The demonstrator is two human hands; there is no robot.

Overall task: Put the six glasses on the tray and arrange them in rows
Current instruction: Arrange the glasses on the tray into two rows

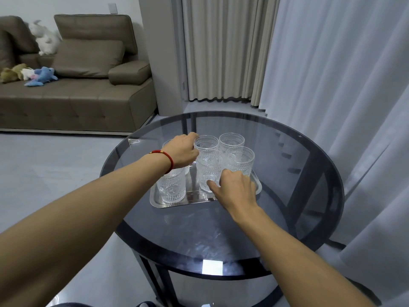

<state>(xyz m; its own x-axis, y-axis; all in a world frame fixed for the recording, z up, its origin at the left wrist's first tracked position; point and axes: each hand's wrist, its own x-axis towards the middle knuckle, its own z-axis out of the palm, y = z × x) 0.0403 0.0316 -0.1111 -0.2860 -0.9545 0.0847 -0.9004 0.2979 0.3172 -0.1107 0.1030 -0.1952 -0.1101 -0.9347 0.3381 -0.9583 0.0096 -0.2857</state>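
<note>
A steel tray [177,201] lies on a round dark glass table [221,231]. Several clear patterned glasses stand on it. My left hand [182,151], with a red bracelet at the wrist, wraps around the back middle glass [206,142] and hides most of the back left glass [167,144]. My right hand [235,189] grips the front middle glass [209,167] low on its side. The back right glass [231,140], front right glass [240,159] and front left glass [172,187] stand untouched.
The table's black rim [221,260] curves near me. White curtains [332,74] hang close on the right. A brown sofa [73,94] with plush toys [41,76] stands at the far left across a grey floor.
</note>
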